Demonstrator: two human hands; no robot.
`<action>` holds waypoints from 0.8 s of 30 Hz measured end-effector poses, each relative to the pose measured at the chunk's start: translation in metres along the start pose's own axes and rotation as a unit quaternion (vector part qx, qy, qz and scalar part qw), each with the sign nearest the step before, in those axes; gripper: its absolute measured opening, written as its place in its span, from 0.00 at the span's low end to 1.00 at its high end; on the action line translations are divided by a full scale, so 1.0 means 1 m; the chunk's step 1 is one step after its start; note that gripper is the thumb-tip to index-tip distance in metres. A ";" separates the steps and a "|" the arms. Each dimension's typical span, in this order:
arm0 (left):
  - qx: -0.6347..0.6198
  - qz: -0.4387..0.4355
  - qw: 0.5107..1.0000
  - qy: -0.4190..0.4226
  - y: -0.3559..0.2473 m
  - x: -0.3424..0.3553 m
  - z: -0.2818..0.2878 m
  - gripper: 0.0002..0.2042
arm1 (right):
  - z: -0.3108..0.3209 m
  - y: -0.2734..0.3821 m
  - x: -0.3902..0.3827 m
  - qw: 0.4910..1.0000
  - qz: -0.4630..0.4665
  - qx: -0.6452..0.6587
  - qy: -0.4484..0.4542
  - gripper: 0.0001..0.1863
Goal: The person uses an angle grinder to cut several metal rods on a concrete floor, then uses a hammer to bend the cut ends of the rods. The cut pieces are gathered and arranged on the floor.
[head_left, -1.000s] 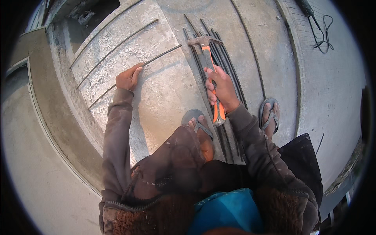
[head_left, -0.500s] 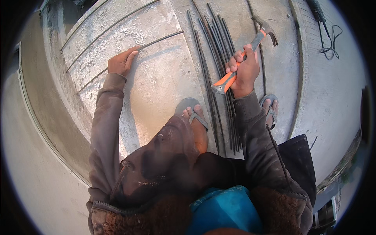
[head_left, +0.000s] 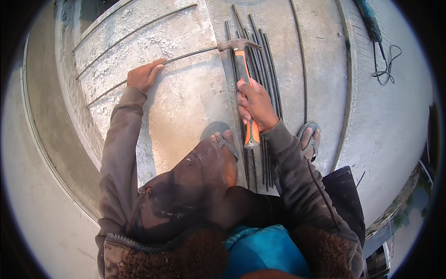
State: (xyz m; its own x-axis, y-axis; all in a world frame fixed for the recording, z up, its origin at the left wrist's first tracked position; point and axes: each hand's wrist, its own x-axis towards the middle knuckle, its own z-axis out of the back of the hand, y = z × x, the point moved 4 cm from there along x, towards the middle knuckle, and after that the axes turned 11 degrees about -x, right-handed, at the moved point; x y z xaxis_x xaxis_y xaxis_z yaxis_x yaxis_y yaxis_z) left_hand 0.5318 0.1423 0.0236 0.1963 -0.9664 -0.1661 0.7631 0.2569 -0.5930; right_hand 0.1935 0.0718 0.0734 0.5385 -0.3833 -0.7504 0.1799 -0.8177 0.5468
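Observation:
My left hand [head_left: 145,75] is closed round a thin steel rebar rod [head_left: 193,54], whose far-left end meets the wall base at the left. In my right hand [head_left: 258,104] is a claw hammer [head_left: 240,44] with an orange and grey handle, gripped about mid-handle. The hammer's head is at the free right end of the rod and looks to touch it. Two more rods [head_left: 134,32] stick out from the same edge, beyond my left hand, over rough broken concrete.
A bundle of loose rebar rods [head_left: 267,69] lies beneath the hammer, between my sandalled feet. One single rod [head_left: 302,60] lies to its right. At the far right are a power tool [head_left: 368,21] and its looped cord [head_left: 385,69]. A raised concrete ledge [head_left: 347,83] runs along the right.
My right hand has swung the hammer left and toward me, bringing its head to the rod's end. My left hand keeps its grip on the rod.

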 end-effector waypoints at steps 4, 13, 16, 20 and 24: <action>-0.037 0.039 0.999 0.004 -0.005 -0.004 0.003 0.14 | 0.049 0.027 0.000 0.953 0.183 0.180 -0.164 0.11; -0.024 0.019 1.000 -0.005 0.010 -0.005 0.003 0.14 | 0.027 0.014 0.002 0.988 0.064 0.105 -0.096 0.10; -0.023 0.031 0.999 0.005 0.000 -0.004 0.002 0.14 | 0.037 0.016 0.006 0.920 0.157 0.226 -0.279 0.10; 0.011 0.011 1.000 0.009 0.008 -0.002 0.002 0.14 | -0.006 -0.012 0.005 0.999 -0.044 -0.022 -0.007 0.11; -0.028 0.016 0.999 0.001 -0.001 -0.003 0.004 0.15 | 0.028 0.012 0.007 0.967 0.126 0.135 -0.178 0.11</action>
State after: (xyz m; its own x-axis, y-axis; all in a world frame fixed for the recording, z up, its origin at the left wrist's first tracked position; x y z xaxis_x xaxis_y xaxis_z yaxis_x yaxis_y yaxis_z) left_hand 0.5330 0.1446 0.0275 0.2179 -0.9579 -0.1868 0.7211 0.2870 -0.6306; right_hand 0.1765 0.0471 0.0649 0.2107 -0.6689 -0.7128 -0.1670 -0.7431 0.6480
